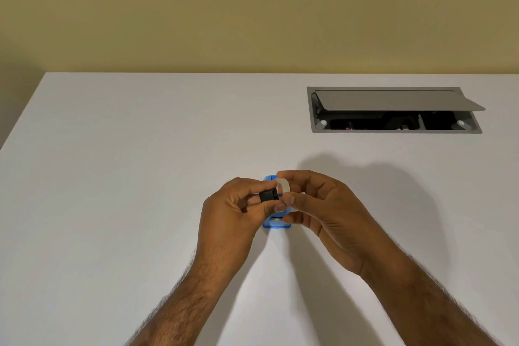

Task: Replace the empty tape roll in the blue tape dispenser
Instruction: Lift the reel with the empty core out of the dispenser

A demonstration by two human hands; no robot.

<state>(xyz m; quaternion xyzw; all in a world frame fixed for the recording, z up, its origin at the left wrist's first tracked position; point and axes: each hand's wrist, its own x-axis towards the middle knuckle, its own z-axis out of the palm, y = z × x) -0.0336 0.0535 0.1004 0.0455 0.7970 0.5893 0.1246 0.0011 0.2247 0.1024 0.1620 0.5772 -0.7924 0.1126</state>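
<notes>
Here, mid-desk, our left hand [236, 205] pinches the black hub [268, 195], right hand [314, 205] grips the tape roll [283, 186] above the blue dispenser [276, 225]. Misalignment could jam them.

A white table [140, 177] carries the blue tape dispenser [276, 224]; a grey cable hatch [393, 109] sits recessed.

Blue tape dispenser [276, 224] lies on the table; above it, black hub [268, 195] meets whitish tape roll [283, 186]
</notes>
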